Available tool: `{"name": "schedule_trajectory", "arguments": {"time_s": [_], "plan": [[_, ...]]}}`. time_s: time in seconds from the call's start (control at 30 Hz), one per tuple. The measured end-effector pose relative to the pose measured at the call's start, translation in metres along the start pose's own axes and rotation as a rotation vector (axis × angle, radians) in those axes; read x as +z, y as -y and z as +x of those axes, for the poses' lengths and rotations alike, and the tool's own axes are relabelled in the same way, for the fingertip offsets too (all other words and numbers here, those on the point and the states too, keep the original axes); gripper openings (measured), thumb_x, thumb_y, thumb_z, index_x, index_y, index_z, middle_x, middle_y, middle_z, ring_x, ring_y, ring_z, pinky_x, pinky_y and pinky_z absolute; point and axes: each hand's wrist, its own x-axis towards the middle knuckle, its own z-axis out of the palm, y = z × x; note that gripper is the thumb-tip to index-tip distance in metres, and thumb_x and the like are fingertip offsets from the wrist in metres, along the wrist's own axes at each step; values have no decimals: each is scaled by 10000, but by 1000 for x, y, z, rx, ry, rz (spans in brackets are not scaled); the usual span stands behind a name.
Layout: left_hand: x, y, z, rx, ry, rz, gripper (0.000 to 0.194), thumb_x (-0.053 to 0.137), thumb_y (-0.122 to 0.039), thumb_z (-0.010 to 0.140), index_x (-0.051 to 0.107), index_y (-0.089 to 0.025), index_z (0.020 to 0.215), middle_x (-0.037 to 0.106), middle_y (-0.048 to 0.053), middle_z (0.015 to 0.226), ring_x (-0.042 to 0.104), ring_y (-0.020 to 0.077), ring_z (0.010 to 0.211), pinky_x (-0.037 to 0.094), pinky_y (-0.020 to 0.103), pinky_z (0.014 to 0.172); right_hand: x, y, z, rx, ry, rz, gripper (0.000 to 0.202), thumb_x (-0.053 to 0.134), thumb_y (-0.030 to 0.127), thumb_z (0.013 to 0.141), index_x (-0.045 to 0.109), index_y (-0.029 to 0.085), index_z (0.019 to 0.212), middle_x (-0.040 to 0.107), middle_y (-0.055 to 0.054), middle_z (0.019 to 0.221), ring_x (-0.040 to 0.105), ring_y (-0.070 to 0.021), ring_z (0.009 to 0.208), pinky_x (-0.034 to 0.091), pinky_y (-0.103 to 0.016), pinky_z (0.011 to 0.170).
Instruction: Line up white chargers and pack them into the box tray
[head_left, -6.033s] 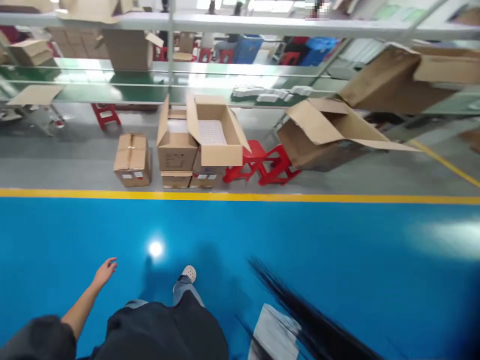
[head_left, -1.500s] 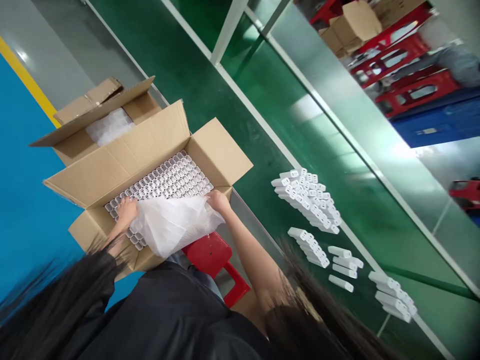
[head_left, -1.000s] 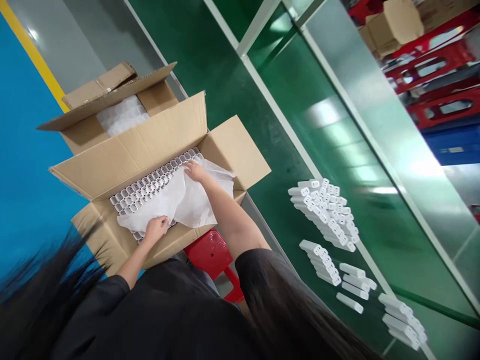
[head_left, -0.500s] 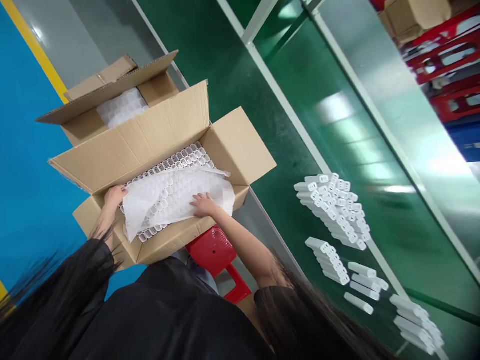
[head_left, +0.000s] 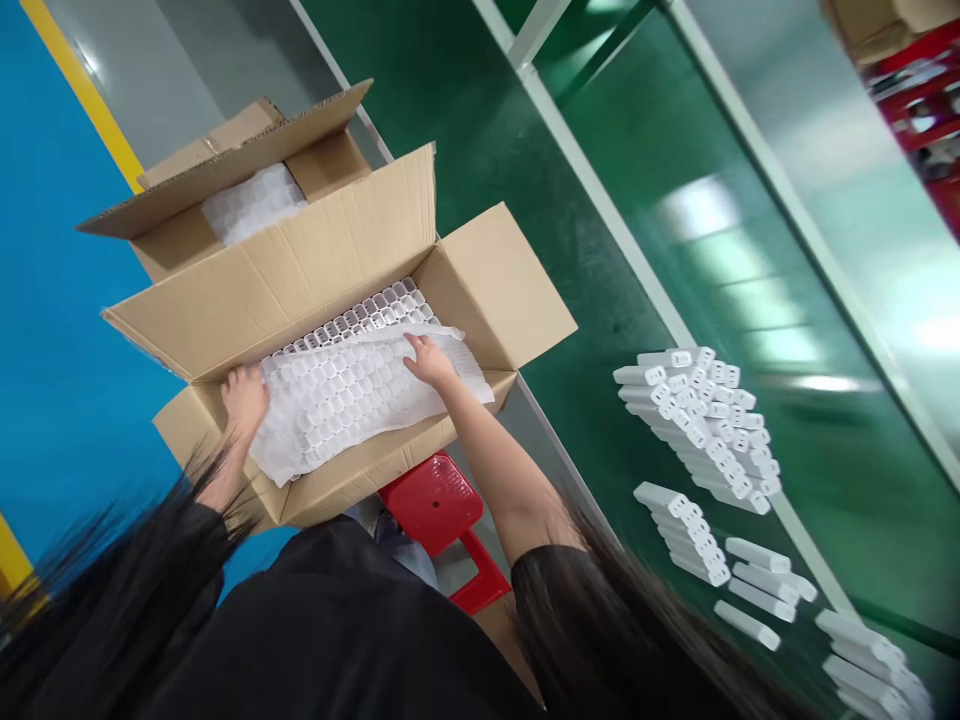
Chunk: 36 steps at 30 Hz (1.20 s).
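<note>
A thin, translucent white packing sheet (head_left: pixel 352 400) lies over rows of white plastic tubes (head_left: pixel 367 315) standing on end in an open cardboard box (head_left: pixel 330 487). Along the far side, the tube ends show uncovered. My left hand (head_left: pixel 246 398) rests inside the box at the sheet's left end, fingers stretched forward and slightly apart. On the right half of the sheet, my right hand (head_left: pixel 430 360) presses near its far edge with thumb and fingers apart.
Behind stands a second open carton (head_left: pixel 330 165) with a similar white sheet inside. To the right, a green table (head_left: pixel 585 400) carries a pile of white tubes (head_left: pixel 705 420) and smaller groups of them. A red stool (head_left: pixel 435 505) sits below the box.
My right hand has moved away from me across the sheet toward its far edge. The sheet now lies flatter and smoother. My left hand has shifted slightly right at the sheet's left end.
</note>
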Motion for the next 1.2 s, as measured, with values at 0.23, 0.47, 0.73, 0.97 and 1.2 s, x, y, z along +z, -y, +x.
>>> {"name": "schedule_trajectory", "arguments": {"time_s": [0.23, 0.47, 0.73, 0.97, 1.2], "plan": [[56, -15, -37, 156, 219, 72, 831, 748, -313, 792, 366, -235, 1525, 120, 210, 1644, 131, 474, 1496, 274, 710, 1111, 0, 3, 54, 54, -67, 43, 893, 537, 198, 853, 52, 201, 1603, 142, -201, 1637, 524, -355, 1281, 481, -454, 1012], [89, -11, -39, 161, 302, 105, 964, 730, -349, 797, 172, -283, 1580, 4, 210, 1651, 97, 449, 1509, 255, 680, 1132, 3, 1, 94, 39, -168, -7, 689, 477, 122, 877, 334, 259, 1537, 210, -78, 1647, 266, -260, 1474, 397, -417, 1104], [82, -19, -31, 78, 221, 47, 932, 656, -551, 836, 194, -232, 1581, 0, 235, 1645, 111, 488, 1494, 274, 676, 1126, 9, 11, 111, 135, -338, -42, 532, 293, 366, 1007, 425, 166, 1482, 398, -172, 1529, 452, -322, 1305, 369, -492, 1068], [85, -18, -32, 87, 251, 55, 829, 688, -321, 825, 307, -216, 1554, 82, 223, 1645, 194, 473, 1483, 350, 629, 1117, -2, 3, 123, 167, -303, -67, 577, 423, 341, 945, 389, 201, 1505, 252, -174, 1609, 394, -367, 1349, 407, -565, 1032], [80, -15, -28, 56, 151, 6, 672, 558, -380, 892, 394, -141, 1499, 182, 241, 1613, 292, 462, 1439, 369, 585, 1124, -12, -3, 138, 78, -102, -44, 784, 616, 249, 807, 319, 226, 1533, 136, -141, 1647, 180, -402, 1481, 302, -656, 1109]]}}
